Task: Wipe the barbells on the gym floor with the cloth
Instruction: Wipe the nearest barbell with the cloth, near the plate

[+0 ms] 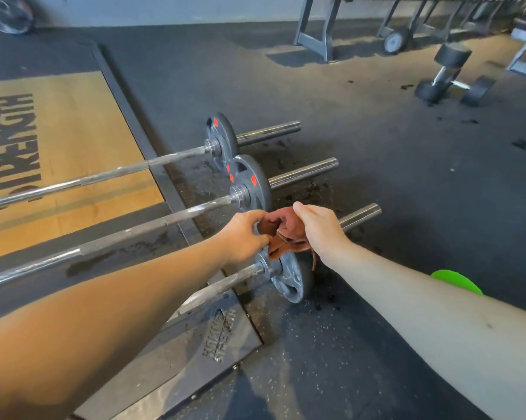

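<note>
Cloth (286,234), reddish-brown and bunched, hangs between both hands just above the plate (292,283) of the nearest barbell (222,287). The left hand (243,234) pinches one edge with curled fingers. The right hand (319,231) grips the other side with the thumb on top, and a loose tail of fabric droops below the wrist.

Three barbells lie side by side on the dark gym floor (407,183), their long axes parallel and running from lower left to upper right. The nearest is directly under the hands. Its shaft passes beneath the left forearm and its bare sleeve end (361,216) pokes out beyond the right hand. The middle barbell (128,236) and the far barbell (104,175) lie farther ahead, each with a dark plate marked in red. A downward reach would probably meet the nearest bar first, with the left hand over the collar and the right hand over the sleeve. Any wiping stroke would have to follow that diagonal.

The wooden platform (82,122) at left carries large black letters reading "STRENGTH". The metal corner plate (195,359) below the left arm bears stamped lettering, too skewed to read with confidence. Dumbbells (449,74) sit well apart at upper right.
</note>
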